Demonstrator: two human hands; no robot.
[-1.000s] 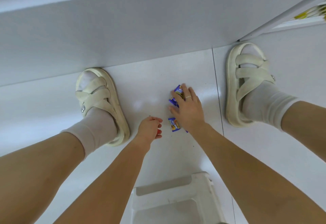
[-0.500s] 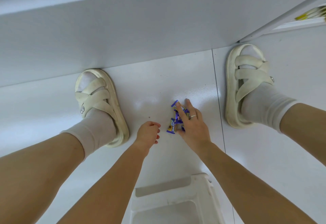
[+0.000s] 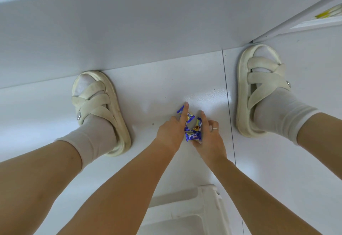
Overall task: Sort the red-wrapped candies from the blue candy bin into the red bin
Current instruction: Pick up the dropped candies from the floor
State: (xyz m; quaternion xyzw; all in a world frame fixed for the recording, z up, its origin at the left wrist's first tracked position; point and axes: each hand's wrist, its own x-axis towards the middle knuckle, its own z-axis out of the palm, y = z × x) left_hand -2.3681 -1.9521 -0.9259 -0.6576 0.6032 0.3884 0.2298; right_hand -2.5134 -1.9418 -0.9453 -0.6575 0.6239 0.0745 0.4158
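Note:
Several blue-wrapped candies [image 3: 193, 135] lie in a small heap on the white floor between my feet. My left hand [image 3: 170, 131] is at the heap's left side, and its straight forefinger lies across the top candy [image 3: 189, 116]. My right hand [image 3: 210, 138], with a ring on one finger, presses against the heap from the right, forefinger stretched forward. The candies are squeezed between both hands. No red-wrapped candy and no bin is in view.
My left sandal [image 3: 100, 109] and right sandal [image 3: 259, 90] stand on either side of the candies. A white wall or cabinet front [image 3: 129, 31] rises just beyond them. A white plastic stool [image 3: 205, 207] is under my forearms at the bottom.
My left hand moved right from its loose fist to meet the candies, forefinger now stretched out. My right hand dragged the scattered candies closer together into one heap.

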